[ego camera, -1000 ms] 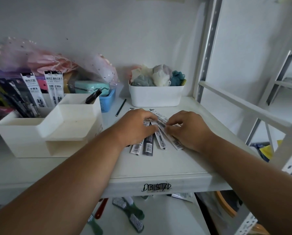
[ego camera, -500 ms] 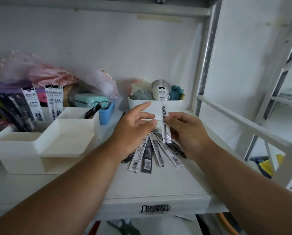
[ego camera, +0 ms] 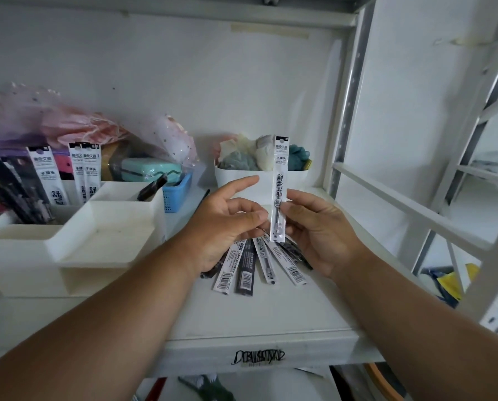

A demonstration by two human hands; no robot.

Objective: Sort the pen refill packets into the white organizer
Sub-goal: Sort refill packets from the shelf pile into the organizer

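One slim white plastic refill packet (ego camera: 279, 192) pinched upright in right hand (ego camera: 317, 227), left hand (ego camera: 227, 224) loose-fingered beside it, fanned packets (ego camera: 253, 264) beneath, white tiered organizer (ego camera: 77, 241) left.

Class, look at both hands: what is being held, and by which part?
The right hand pinches one white refill packet upright by its lower half; the left hand holds nothing.

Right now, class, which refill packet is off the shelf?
The white packet held upright in the right hand; the others lie fanned on the shelf.
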